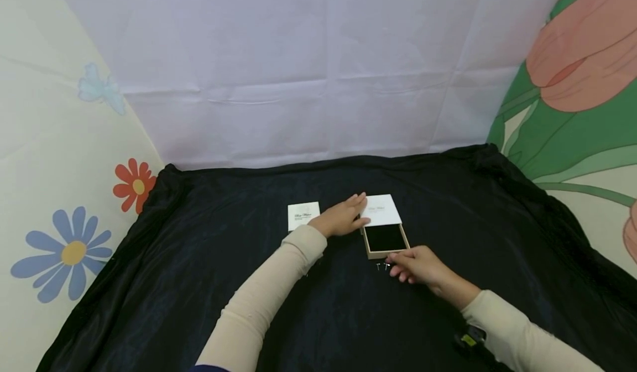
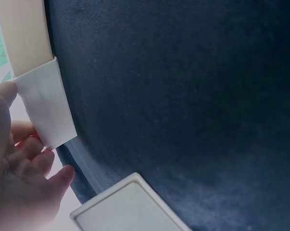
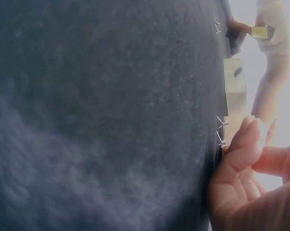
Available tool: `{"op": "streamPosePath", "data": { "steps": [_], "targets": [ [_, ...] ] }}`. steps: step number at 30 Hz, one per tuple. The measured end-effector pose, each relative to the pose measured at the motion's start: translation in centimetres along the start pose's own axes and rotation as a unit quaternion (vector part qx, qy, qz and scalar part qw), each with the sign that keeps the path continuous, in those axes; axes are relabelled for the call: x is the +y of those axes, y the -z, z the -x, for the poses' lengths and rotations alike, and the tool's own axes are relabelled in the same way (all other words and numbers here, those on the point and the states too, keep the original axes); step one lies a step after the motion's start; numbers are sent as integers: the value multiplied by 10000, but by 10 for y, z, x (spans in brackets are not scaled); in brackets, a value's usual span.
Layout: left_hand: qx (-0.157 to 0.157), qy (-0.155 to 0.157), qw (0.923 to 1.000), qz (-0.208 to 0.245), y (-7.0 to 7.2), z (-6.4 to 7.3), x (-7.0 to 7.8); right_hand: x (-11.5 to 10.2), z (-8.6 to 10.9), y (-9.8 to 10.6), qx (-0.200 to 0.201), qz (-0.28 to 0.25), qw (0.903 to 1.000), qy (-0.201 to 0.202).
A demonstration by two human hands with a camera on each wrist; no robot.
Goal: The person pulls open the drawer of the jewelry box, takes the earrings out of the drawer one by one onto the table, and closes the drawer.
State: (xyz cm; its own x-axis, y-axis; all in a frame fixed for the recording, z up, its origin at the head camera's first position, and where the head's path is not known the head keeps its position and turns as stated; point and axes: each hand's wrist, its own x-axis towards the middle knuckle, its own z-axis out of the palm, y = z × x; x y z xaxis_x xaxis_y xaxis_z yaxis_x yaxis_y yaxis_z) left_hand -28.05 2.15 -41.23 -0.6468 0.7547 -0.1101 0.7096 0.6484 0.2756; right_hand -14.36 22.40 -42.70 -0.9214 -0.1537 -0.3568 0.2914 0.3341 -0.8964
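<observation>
A small drawer box lies on the dark cloth, its white printed sleeve point(image 1: 380, 210) partly slid off a tan drawer point(image 1: 369, 245) with a black inside. My left hand point(image 1: 343, 217) holds the sleeve by its left side; in the left wrist view, thumb and fingers lie at the sleeve's point(image 2: 48, 106) edges. My right hand point(image 1: 420, 267) pinches the drawer's front right corner, other fingers curled below. Just in front of the drawer lie small silver pieces point(image 1: 382, 266), thin and pronged, perhaps earrings; they also show beside my right fingertips point(image 3: 248, 127). The drawer's right-hand grip is partly hidden.
A second white printed box point(image 1: 301, 214) stands left of the first, partly behind my left wrist. More small silver pieces point(image 3: 217, 26) lie farther off on the cloth. The dark cloth point(image 1: 224, 211) has bunched edges at the back, before a white sheet point(image 1: 318, 101).
</observation>
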Motion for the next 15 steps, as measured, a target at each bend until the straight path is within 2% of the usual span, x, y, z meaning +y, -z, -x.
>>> {"op": "streamPosePath", "data": {
  "steps": [15],
  "targets": [
    [6, 6, 10000, -19, 0, 0, 1, 2, 0, 0, -37, -233, 9996, 123]
  ]
}}
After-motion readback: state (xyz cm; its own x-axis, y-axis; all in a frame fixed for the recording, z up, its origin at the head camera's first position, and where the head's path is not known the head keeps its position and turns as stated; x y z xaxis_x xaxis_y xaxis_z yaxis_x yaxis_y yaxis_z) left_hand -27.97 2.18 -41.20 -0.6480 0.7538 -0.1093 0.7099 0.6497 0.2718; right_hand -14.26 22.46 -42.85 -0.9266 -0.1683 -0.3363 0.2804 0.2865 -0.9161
